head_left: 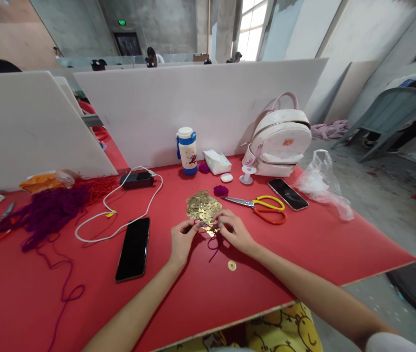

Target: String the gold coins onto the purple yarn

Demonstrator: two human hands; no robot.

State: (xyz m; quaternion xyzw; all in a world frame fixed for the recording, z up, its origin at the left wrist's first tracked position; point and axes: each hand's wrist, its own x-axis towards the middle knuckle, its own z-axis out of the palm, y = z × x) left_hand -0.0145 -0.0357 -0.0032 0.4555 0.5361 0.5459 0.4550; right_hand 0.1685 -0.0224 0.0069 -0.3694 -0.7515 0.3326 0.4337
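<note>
Between my two hands a thin purple cord [213,243] is stretched and looped, its loose end hanging toward the red table. My left hand [183,239] pinches the cord between thumb and forefinger. From the other side my right hand [235,232] pinches it too, with its fingers curled. Whether a coin is on the cord between the fingertips I cannot make out. Just beyond the hands lies a heap of brass-coloured coins [203,205] with holes in their middles. One single coin [232,265] with a square hole lies nearer me.
Scissors [255,203] with yellow and red handles and a phone [288,194] lie to the right. Another phone [133,249], a white cable [79,233] and tangled purple yarn [56,205] are on the left. Behind stand a bottle [187,151] and a white backpack [279,139].
</note>
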